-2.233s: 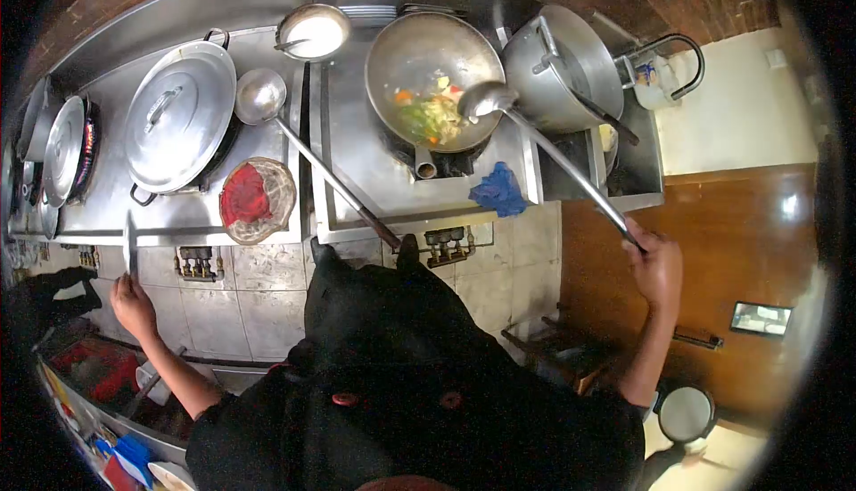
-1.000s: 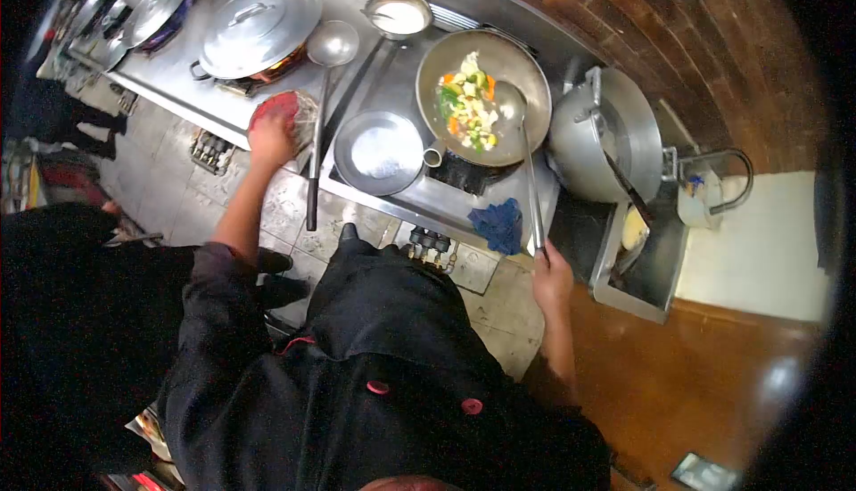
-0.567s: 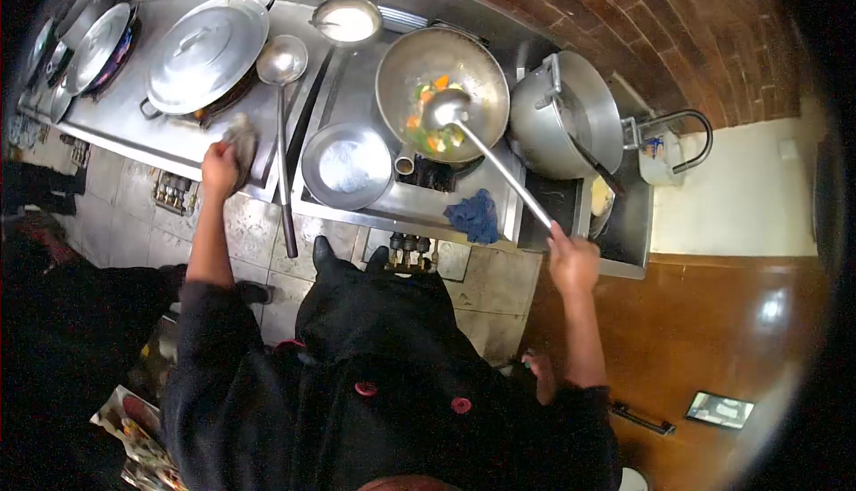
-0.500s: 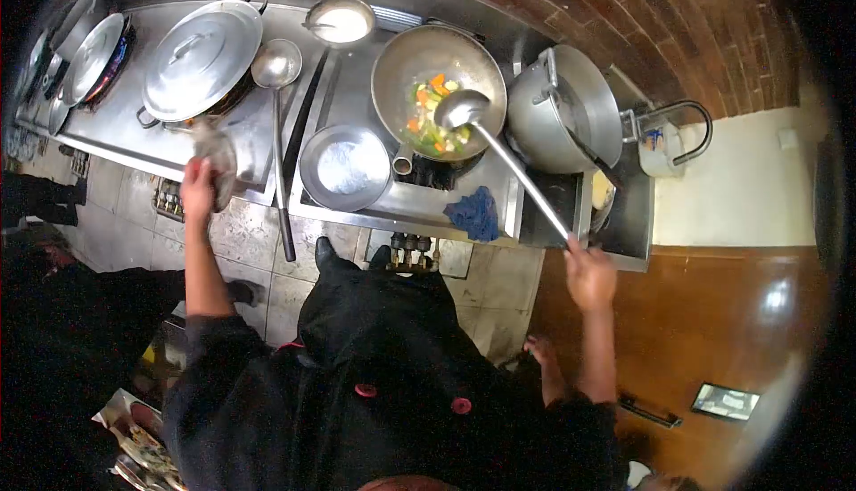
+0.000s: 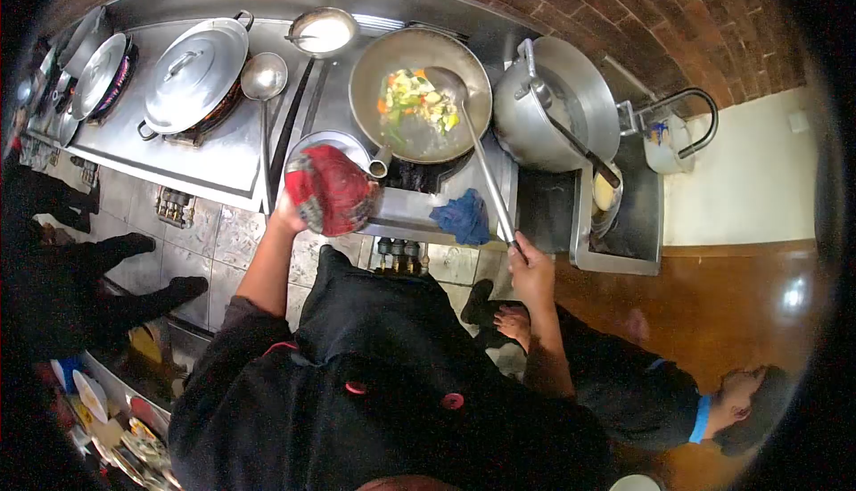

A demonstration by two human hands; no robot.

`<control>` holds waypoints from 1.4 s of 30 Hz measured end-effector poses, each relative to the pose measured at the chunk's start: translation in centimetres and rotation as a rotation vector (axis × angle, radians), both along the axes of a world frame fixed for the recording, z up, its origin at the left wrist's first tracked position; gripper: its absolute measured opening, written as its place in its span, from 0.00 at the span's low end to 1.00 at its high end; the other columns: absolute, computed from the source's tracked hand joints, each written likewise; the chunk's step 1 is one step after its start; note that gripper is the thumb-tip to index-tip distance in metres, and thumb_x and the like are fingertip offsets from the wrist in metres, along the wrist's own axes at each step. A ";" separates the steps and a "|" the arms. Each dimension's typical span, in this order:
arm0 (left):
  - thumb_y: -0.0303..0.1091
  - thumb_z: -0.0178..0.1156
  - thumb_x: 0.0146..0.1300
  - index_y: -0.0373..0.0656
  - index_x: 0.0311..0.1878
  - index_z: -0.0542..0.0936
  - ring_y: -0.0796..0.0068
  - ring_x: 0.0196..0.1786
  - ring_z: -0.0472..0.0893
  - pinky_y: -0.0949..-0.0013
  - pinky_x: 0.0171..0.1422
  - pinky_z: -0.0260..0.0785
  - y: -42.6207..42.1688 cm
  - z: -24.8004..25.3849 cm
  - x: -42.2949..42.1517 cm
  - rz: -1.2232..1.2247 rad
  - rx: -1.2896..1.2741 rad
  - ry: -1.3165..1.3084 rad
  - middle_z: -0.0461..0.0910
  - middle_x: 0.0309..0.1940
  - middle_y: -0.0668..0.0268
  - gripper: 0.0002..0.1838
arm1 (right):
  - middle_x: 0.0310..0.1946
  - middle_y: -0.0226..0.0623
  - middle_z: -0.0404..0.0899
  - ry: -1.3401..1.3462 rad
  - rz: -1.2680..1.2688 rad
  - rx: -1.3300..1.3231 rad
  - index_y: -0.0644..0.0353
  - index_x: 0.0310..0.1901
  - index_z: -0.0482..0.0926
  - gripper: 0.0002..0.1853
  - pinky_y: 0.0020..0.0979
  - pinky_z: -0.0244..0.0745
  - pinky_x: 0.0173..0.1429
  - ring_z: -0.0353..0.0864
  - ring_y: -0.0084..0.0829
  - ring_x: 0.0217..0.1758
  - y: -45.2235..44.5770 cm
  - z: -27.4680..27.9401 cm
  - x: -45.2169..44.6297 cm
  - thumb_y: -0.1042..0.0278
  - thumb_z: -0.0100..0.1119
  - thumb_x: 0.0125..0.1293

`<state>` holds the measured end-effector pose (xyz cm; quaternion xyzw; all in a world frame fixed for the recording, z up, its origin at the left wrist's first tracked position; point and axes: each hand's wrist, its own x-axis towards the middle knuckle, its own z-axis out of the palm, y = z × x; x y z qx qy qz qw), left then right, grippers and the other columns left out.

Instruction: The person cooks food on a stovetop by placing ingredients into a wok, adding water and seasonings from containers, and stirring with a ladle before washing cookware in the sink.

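Wrapped round the handle end of a long ladle (image 5: 482,165), my right hand (image 5: 532,275) is closed. The ladle's bowl rests inside the wok (image 5: 366,94), against the far right of chopped vegetables (image 5: 419,99) in some liquid. My left hand (image 5: 290,214) grips a folded red and grey cloth (image 5: 337,192), held over the near side of a metal plate (image 5: 330,140), left of the wok's hollow handle (image 5: 380,166). The cloth covers most of the plate and part of my fingers. A blue cloth (image 5: 463,218) lies on the counter edge.
A large pot (image 5: 557,103) with a ladle stands right of the wok, near a tap (image 5: 700,94). To the left are a second ladle (image 5: 265,77), a lidded pan (image 5: 198,76) and a bowl of white stuff (image 5: 323,34). Other people are at lower right and far left.
My left hand has carried the cloth right, from near the lidded pan to the plate. My right hand has moved left. The ladle's bowl has shifted to the wok's far side. A person has come closer at right.
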<state>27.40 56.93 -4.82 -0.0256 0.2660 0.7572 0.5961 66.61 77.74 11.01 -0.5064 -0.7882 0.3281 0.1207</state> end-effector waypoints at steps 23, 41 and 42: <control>0.38 0.50 0.61 0.31 0.58 0.66 0.55 0.52 0.76 0.55 0.62 0.65 7.6 7.6 16.4 0.214 -0.189 -0.039 0.73 0.53 0.51 0.25 | 0.23 0.27 0.73 0.330 0.216 -0.239 0.62 0.59 0.70 0.21 0.18 0.62 0.20 0.64 0.13 0.17 9.6 -0.1 8.9 0.71 0.55 0.65; 0.20 0.54 0.50 0.36 0.49 0.69 0.71 0.36 0.78 0.69 0.42 0.73 -7.9 8.0 12.8 0.681 -0.660 0.578 0.77 0.38 0.61 0.19 | 0.26 0.26 0.74 0.266 0.336 -0.307 0.64 0.58 0.71 0.20 0.17 0.63 0.20 0.65 0.12 0.19 2.9 -0.7 6.4 0.72 0.56 0.64; 0.20 0.54 0.50 0.36 0.48 0.69 0.72 0.36 0.78 0.70 0.41 0.72 -7.7 9.0 13.2 0.682 -0.719 0.657 0.77 0.37 0.62 0.19 | 0.26 0.26 0.74 0.263 0.332 -0.308 0.64 0.58 0.71 0.20 0.17 0.63 0.20 0.65 0.12 0.19 2.5 -0.9 6.6 0.72 0.56 0.64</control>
